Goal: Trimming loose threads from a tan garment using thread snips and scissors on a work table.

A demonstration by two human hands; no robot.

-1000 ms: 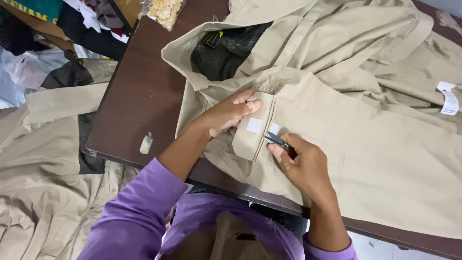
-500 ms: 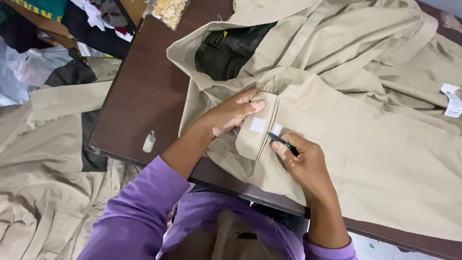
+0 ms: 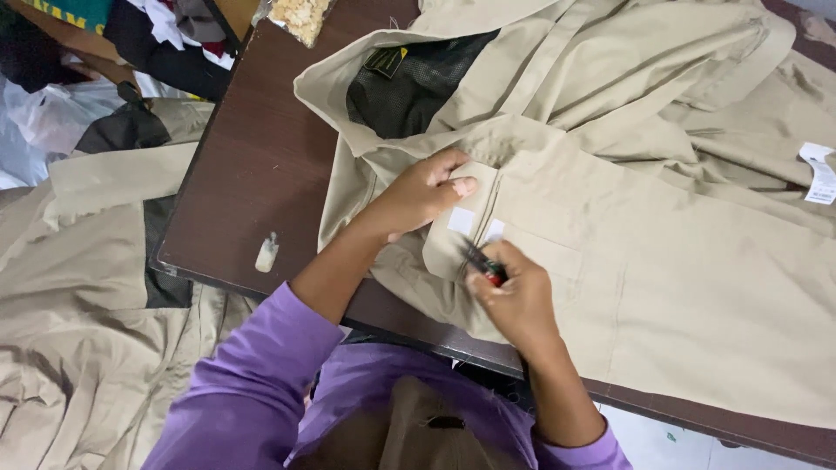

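A beige jacket (image 3: 662,226) with a black mesh lining lies spread over a dark brown table (image 3: 252,165). My left hand (image 3: 418,193) presses flat on a pocket flap (image 3: 461,222) that carries two small white squares. My right hand (image 3: 515,294) grips a small dark cutting tool (image 3: 483,261) with a red part, its tip against the flap's edge. Both arms wear purple sleeves.
A small white object (image 3: 266,252) lies near the table's left front edge. A white tag (image 3: 819,172) hangs on the jacket at far right. More beige garments (image 3: 78,305) pile up on the left. A clear bag of pale bits (image 3: 300,16) sits at the table's back.
The view has shifted slightly. My right hand has curled tighter around the tool and drawn a little closer to me along the flap; my left hand stays pressed on the flap.
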